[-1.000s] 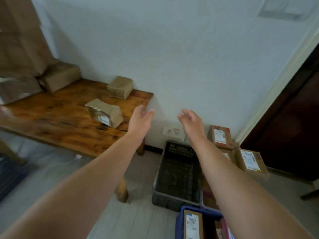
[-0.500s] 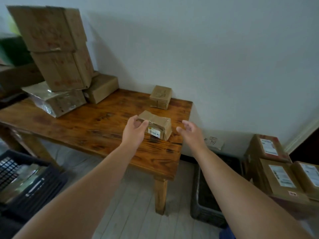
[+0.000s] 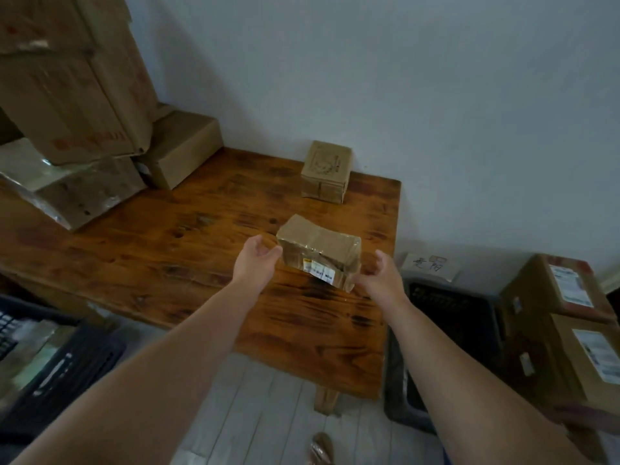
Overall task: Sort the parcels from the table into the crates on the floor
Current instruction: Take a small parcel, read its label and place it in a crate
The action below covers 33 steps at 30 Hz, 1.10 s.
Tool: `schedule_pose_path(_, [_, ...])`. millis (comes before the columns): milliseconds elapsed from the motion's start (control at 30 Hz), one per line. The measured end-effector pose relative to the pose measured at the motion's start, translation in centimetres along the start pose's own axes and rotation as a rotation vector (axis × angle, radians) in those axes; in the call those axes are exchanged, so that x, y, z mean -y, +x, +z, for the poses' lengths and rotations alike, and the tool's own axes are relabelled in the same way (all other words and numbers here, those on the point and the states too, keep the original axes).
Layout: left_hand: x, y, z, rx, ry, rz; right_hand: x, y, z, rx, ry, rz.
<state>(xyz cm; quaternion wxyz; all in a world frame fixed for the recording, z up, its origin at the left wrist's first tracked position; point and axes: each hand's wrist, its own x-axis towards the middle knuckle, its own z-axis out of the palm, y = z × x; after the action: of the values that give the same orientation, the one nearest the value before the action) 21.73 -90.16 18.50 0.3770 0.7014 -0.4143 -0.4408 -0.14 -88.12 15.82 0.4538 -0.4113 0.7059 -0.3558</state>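
- Parcel (image 3: 318, 250), taped, with a white label: lies on the wooden table (image 3: 167, 246), close to its front right corner.
- Left hand (image 3: 256, 263) and right hand (image 3: 382, 280): fingers spread and loosely curved, one hand at each end of the parcel, gripping nothing; whether they touch it cannot be told.
- Dark crate (image 3: 453, 307): on the floor (image 3: 261, 407), right of the table.
- Second parcel (image 3: 325, 171): farther back on the table.

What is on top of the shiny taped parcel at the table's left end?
A large carton with red print rests on the parcel, with a second carton above. The parcel's covered top cannot be seen.
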Motion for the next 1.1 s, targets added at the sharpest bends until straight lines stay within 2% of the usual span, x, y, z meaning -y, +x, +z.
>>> schedule_pose_path(167, [0.8, 5.2, 1.2, 0.055, 0.057, -0.084, -0.8, 1.9, 1.9, 0.021, -0.02, 0.112])
schedule_pose_path(300, [2.0, 7.7, 1.8, 0.188, 0.166, -0.133, -1.5, 2.7, 3.2, -0.031, -0.037, 0.172])
schedule_pose_path(467, [1.1, 10.3, 1.8, 0.247, 0.268, 0.032, -0.5, 3.8, 5.2, -0.101, -0.025, 0.155])
schedule_pose_path(567, [-0.1, 11.8, 0.9, 0.286, 0.297, 0.15, 0.9, 4.3, 6.4, -0.21, 0.063, 0.144])
schedule_pose_path(667, [-1.9, 13.7, -0.9, 0.302, 0.246, 0.242, 3.4, 4.5, 7.5, -0.286, 0.115, 0.085])
schedule_pose_path(800, [-4.5, 15.3, -3.4, 0.271, 0.109, 0.264, 6.7, 4.1, 8.1, -0.332, 0.168, -0.042])
schedule_pose_path(867, [-5.4, 15.6, -4.7, 0.289, -0.019, 0.208, 7.9, 3.3, 8.4, -0.296, 0.252, -0.081])
schedule_pose_path(1000, [-6.5, 15.4, -6.3, 0.331, -0.213, 0.099, 9.2, 2.0, 8.4, -0.083, 0.491, -0.125])
schedule_pose_path(1100, [-6.5, 14.9, -7.0, 0.344, -0.279, 0.109, 9.3, 2.0, 8.8, -0.066, 0.541, -0.099])
